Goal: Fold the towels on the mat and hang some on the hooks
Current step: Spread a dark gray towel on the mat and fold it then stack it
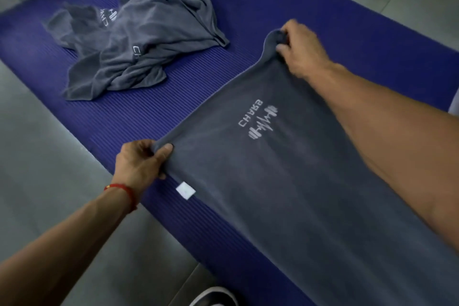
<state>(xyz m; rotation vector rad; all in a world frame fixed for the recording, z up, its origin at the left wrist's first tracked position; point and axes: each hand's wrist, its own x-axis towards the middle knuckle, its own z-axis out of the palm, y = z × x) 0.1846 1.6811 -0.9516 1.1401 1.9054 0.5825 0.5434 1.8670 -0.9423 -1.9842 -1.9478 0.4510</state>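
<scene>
Right now my left hand (142, 160) pinches the near corner of the grey towel (285, 181) and my right hand (301, 48) grips the far corner, stretching one short edge taut over the purple mat (154, 112). Its long axis trails back toward me, printed logo up; unfolded towels (139, 40) lie heaped beyond.
</scene>
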